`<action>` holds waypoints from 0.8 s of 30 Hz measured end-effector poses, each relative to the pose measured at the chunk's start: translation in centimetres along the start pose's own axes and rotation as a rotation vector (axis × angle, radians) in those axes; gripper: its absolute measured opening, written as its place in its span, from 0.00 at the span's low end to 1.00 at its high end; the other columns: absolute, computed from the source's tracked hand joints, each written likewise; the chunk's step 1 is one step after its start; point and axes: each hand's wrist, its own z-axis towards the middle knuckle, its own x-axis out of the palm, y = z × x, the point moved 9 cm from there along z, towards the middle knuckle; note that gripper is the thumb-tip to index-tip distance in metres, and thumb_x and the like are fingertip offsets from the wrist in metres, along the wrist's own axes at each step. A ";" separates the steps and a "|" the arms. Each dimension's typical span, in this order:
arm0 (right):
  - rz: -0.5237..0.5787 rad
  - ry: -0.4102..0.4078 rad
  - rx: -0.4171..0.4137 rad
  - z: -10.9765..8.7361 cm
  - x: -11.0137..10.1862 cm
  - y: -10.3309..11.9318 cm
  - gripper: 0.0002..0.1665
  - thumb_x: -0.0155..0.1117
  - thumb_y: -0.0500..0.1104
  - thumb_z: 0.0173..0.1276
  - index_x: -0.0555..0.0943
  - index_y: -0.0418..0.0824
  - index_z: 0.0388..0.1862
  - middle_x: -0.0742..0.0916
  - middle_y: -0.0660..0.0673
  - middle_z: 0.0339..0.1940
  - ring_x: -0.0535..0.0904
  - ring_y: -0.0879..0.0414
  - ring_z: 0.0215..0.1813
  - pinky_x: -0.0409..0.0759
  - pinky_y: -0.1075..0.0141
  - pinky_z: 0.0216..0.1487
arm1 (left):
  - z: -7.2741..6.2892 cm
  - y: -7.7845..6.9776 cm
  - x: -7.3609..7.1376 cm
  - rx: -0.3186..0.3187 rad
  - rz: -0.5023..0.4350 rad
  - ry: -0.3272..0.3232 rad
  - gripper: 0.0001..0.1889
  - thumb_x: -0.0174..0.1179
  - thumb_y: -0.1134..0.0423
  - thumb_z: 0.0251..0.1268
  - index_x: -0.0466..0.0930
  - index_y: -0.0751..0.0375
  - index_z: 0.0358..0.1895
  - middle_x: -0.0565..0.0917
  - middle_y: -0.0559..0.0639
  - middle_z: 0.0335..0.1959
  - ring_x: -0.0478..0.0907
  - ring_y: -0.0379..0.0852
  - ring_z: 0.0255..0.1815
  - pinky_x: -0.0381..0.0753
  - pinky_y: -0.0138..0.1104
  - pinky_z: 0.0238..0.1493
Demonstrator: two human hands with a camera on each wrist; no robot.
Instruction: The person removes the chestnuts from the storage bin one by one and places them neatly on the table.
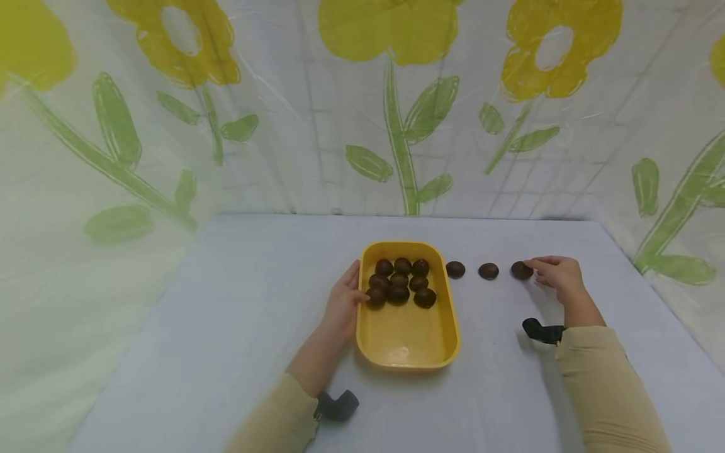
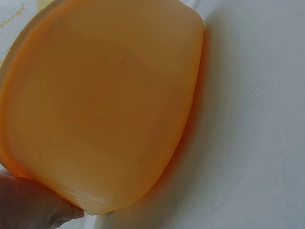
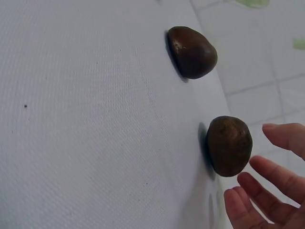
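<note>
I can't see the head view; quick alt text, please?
The right hand is at the rightmost brown nut of three in a row on a white table. The left hand grips a yellow tray holding more nuts. Behind is a flowered sheet.

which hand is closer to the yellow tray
Left. The left hand grips the yellow tray at its left side, while the right hand is away to the tray's right, beside the end brown piece of the row outside it.
</note>
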 end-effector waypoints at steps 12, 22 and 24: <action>-0.058 -0.023 -0.053 -0.7 0.0 2.2 0.38 0.57 0.57 0.63 0.68 0.32 0.63 0.66 0.32 0.69 0.61 0.38 0.69 0.66 0.45 0.64 | 0.1 0.1 0.0 -0.013 -0.020 -0.002 0.44 0.40 0.86 0.46 0.50 0.58 0.73 0.51 0.53 0.75 0.45 0.47 0.76 0.48 0.39 0.75; -0.075 0.208 -0.194 -3.4 4.9 8.3 0.41 0.59 0.56 0.63 0.64 0.34 0.68 0.68 0.33 0.69 0.64 0.39 0.69 0.65 0.45 0.66 | -0.2 0.1 0.2 -0.018 -0.028 0.007 0.45 0.39 0.86 0.46 0.49 0.57 0.73 0.50 0.52 0.76 0.45 0.48 0.76 0.48 0.40 0.75; -0.064 0.230 -0.248 -3.9 6.0 9.7 0.38 0.60 0.53 0.64 0.65 0.33 0.67 0.71 0.34 0.67 0.68 0.42 0.66 0.70 0.55 0.64 | -0.1 0.1 0.1 -0.022 -0.030 0.003 0.45 0.39 0.86 0.46 0.50 0.57 0.73 0.51 0.52 0.76 0.45 0.47 0.76 0.48 0.39 0.75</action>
